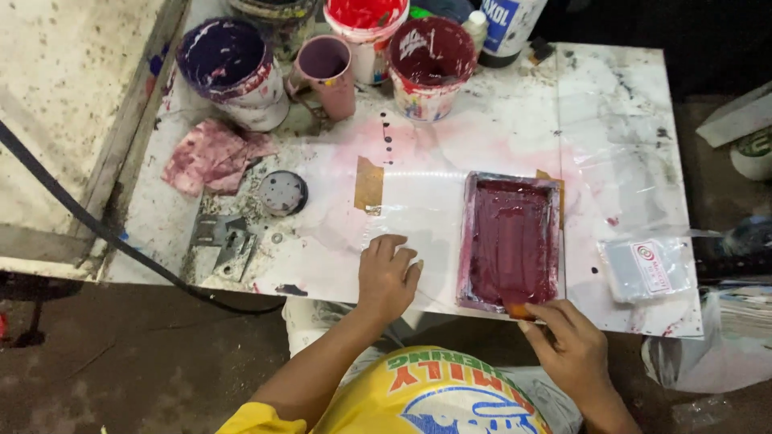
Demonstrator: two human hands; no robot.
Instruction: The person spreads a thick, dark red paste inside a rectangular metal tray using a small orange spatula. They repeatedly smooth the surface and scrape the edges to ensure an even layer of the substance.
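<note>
Ink tray (511,241): full of dark red ink, flat on the stained white table (611,104), near its front edge.
Left hand (388,276): open, palm down on table, left of tray.
Right hand (568,341): pinching orange tool (519,309) at tray's near edge.

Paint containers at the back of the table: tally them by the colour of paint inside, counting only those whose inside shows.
Purple paint bucket: 1
Red paint bucket: 1
Maroon paint bucket: 1
Pink mug with a purplish inside: 1
Total: 4
A dark container behind them and a white bottle are cut off by the picture's edge, so they are left out.
</note>
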